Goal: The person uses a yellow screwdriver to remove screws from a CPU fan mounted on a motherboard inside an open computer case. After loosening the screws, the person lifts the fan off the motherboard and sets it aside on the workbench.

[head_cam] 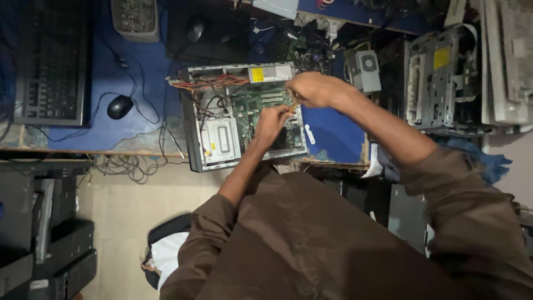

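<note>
An open desktop computer case [194,139] lies on its side on a blue-topped table [150,72], showing a green motherboard [252,105], a silver drive cage [220,140] and a bundle of coloured wires [208,83]. Both my hands are over the motherboard. My right hand [313,89] is curled shut near the case's upper right edge, around a small yellow-orange tool [292,105] that pokes out below it. My left hand [272,125], fingers curled, sits just beneath and touches the tool's lower end. What the tool's tip meets is hidden.
A black keyboard [53,61] and a black mouse [120,106] lie at the left of the table, cables [130,166] hanging over its front edge. Bare metal computer chassis [438,78] and a power supply [365,69] stand at the right. Black cases [50,244] are stacked on the floor.
</note>
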